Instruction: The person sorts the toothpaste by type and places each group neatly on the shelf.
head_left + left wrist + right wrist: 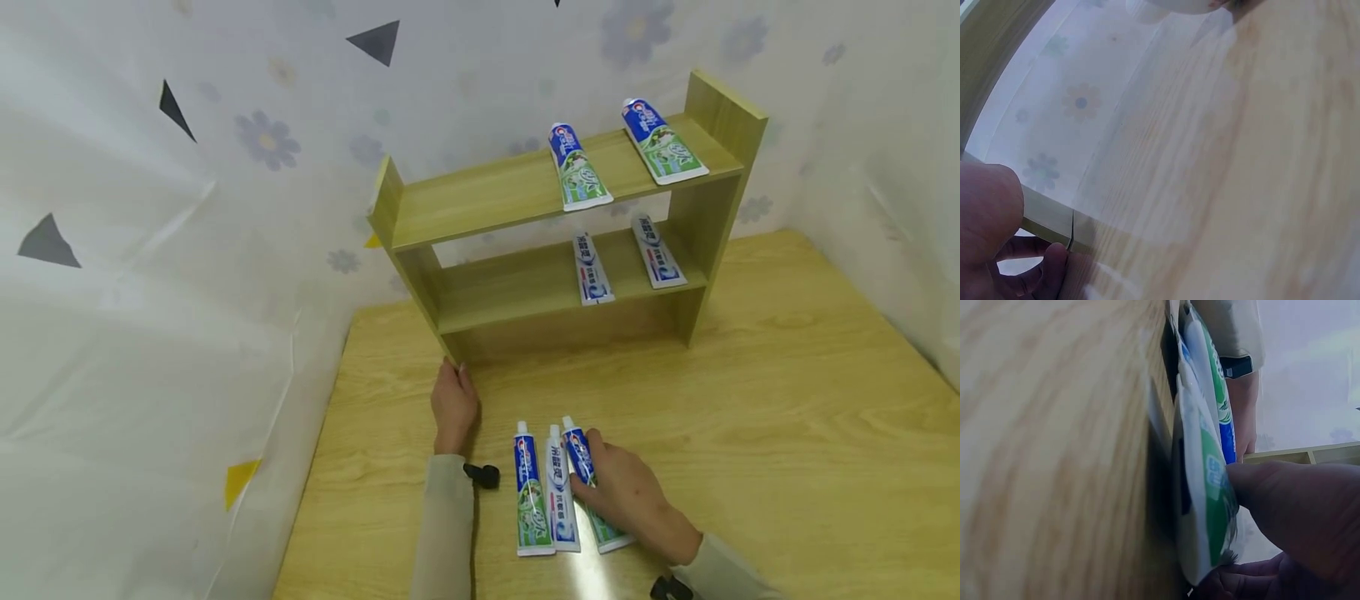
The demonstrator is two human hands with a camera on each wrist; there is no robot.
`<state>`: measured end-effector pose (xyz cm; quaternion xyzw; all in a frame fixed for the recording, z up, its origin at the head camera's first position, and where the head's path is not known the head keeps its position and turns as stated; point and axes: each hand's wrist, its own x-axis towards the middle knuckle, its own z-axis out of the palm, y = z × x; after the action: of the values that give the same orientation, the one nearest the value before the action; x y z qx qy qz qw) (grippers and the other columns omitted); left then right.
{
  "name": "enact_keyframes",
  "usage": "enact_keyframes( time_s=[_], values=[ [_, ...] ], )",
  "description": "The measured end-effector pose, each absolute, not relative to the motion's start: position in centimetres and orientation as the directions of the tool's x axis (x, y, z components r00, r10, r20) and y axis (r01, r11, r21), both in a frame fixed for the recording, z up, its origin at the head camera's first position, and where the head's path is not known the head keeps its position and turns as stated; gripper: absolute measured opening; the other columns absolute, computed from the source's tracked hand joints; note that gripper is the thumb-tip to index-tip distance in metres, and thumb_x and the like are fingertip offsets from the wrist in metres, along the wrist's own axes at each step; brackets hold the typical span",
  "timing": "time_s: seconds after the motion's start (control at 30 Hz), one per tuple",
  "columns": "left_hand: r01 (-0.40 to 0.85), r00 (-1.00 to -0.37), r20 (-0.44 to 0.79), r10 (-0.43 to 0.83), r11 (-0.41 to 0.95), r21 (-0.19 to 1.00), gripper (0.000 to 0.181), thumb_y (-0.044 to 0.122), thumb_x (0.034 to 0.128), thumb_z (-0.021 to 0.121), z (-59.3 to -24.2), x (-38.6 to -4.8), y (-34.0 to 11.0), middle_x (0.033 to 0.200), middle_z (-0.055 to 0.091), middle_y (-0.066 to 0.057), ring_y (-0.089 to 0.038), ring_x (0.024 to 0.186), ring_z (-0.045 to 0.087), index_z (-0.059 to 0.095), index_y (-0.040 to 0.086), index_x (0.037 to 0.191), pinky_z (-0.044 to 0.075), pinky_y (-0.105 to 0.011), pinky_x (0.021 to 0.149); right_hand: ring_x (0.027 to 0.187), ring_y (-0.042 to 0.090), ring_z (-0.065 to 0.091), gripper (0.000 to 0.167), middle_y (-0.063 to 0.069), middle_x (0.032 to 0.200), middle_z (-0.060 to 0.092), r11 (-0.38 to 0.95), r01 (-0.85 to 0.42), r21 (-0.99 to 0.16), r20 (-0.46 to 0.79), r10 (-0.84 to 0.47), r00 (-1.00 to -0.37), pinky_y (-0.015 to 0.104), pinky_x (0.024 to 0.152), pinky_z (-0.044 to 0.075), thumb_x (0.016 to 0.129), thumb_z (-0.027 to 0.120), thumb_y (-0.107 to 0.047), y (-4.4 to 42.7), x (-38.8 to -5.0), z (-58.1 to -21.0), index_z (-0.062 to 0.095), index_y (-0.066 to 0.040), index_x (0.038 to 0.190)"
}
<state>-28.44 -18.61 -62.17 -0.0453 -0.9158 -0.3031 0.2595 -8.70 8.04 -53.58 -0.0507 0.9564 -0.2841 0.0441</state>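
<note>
Near the table's front, my right hand (628, 490) grips a blue and green toothpaste tube (581, 452) by its sides, thumb to the left. The right wrist view has the thumb on that tube (1213, 487), low over the wood. Just left lie a white toothpaste tube (559, 496) and another blue and green tube (529, 500), caps pointing away. My left hand (454, 408) holds the lower left corner of the wooden shelf (472, 196). In the left wrist view, its thumb and fingers pinch the panel edge (1050, 219).
Two blue and green tubes (581, 171) (663, 142) lie on the top shelf board, right of its middle. Two white tubes (592, 268) (657, 252) lie on the board below. A patterned sheet (225, 250) hangs behind and left of the wooden table (787, 400).
</note>
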Motion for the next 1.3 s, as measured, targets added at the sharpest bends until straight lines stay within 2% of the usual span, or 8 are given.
enact_keyframes(
  time_s=[0.23,0.47,0.53,0.73,0.87,1.0,1.3],
  values=[
    [0.256,-0.843,0.532,-0.08,0.81,0.528,0.03,0.029,0.1175,0.046,-61.8,-28.0,-18.5,0.094,0.07,-0.019,-0.047,0.086,0.073,0.061,0.003,0.115,0.055,-0.059,0.075,0.06,0.011,0.053,0.071,0.003,0.077,0.065,0.828,-0.065,-0.557,-0.062,-0.12,-0.991,0.026,0.05,0.04,0.093,0.082,-0.029,8.0,-8.7,-53.9,0.052,0.009,0.145],
    [0.231,-0.874,0.481,-0.065,0.816,0.53,0.039,0.035,0.1193,0.04,-62.4,-28.5,-18.9,0.092,0.068,-0.016,-0.039,0.077,0.07,0.062,0.003,0.116,0.053,-0.055,0.069,0.057,0.012,0.051,0.066,0.0,0.072,0.059,0.817,-0.062,-0.573,-0.06,-0.117,-0.991,0.026,0.047,0.038,0.094,0.079,-0.025,8.2,-8.7,-54.1,0.052,0.008,0.144],
    [0.227,-0.879,0.472,-0.061,0.818,0.529,0.037,0.032,0.1193,0.041,-62.2,-28.3,-18.8,0.091,0.068,-0.017,-0.039,0.076,0.069,0.063,0.003,0.117,0.053,-0.054,0.068,0.057,0.011,0.051,0.065,0.0,0.072,0.059,0.812,-0.062,-0.58,-0.057,-0.116,-0.992,0.026,0.047,0.038,0.094,0.078,-0.025,8.2,-8.7,-54.1,0.052,0.008,0.144],
    [0.271,-0.846,0.529,-0.059,0.809,0.522,0.037,0.031,0.119,0.041,-61.1,-27.5,-18.4,0.088,0.067,-0.017,-0.04,0.074,0.067,0.062,0.002,0.114,0.051,-0.053,0.065,0.055,0.011,0.051,0.06,0.0,0.072,0.058,0.796,-0.073,-0.601,-0.036,-0.118,-0.992,0.025,0.045,0.038,0.094,0.078,-0.021,8.3,-8.9,-54.0,0.052,0.006,0.141],
    [0.282,-0.835,0.548,-0.059,0.808,0.517,0.035,0.03,0.1185,0.043,-61.3,-27.6,-18.4,0.089,0.067,-0.018,-0.041,0.075,0.067,0.061,0.001,0.113,0.052,-0.054,0.065,0.055,0.011,0.05,0.057,0.001,0.072,0.058,0.793,-0.103,-0.6,0.003,-0.127,-0.992,0.025,0.046,0.038,0.094,0.078,-0.019,8.5,-9.2,-53.2,0.052,0.005,0.14],
    [0.265,-0.846,0.53,-0.056,0.818,0.51,0.034,0.029,0.1187,0.043,-62.5,-28.4,-18.8,0.089,0.067,-0.018,-0.041,0.074,0.068,0.061,0.001,0.114,0.053,-0.056,0.066,0.056,0.012,0.052,0.057,0.004,0.075,0.062,0.799,-0.128,-0.588,0.034,-0.133,-0.99,0.025,0.047,0.04,0.096,0.077,-0.019,8.8,-9.7,-51.9,0.051,0.005,0.14],
    [0.239,-0.864,0.5,-0.058,0.826,0.51,0.037,0.031,0.119,0.042,-62.6,-28.4,-18.9,0.093,0.069,-0.02,-0.044,0.079,0.071,0.062,0.0,0.118,0.054,-0.058,0.07,0.057,0.01,0.056,0.059,0.009,0.084,0.068,0.8,-0.187,-0.57,0.098,-0.16,-0.982,0.019,0.046,0.043,0.099,0.076,-0.02,9.4,-11.1,-48.6,0.05,0.006,0.145]
  ],
)
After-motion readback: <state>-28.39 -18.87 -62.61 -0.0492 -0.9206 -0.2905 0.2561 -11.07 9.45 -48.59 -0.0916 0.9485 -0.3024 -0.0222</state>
